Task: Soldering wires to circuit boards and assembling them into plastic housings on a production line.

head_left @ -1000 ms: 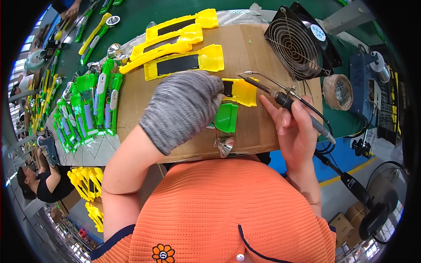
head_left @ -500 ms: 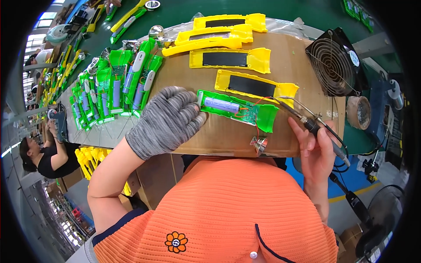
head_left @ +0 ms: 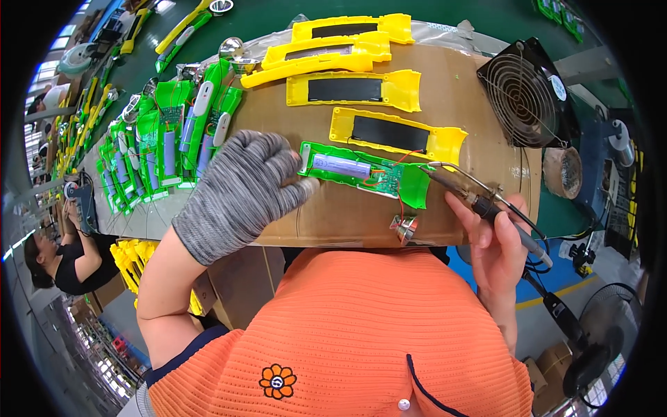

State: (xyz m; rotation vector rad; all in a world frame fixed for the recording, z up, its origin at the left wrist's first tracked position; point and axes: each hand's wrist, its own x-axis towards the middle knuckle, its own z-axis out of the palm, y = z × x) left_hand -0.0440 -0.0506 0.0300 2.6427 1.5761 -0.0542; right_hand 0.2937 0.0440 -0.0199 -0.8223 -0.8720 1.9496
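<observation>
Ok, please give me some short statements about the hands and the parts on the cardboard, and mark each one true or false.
1. The left hand wears a grey knit glove. True.
2. The right hand is bare and holds a soldering iron. True.
3. The green housing under the iron's tip is closed with a cover. False: it lies open, showing a battery cell and circuit board.
4. The black fan stands at the left of the cardboard. False: it is at the right.
5. Yellow shells lie beyond the green housing. True.
</observation>
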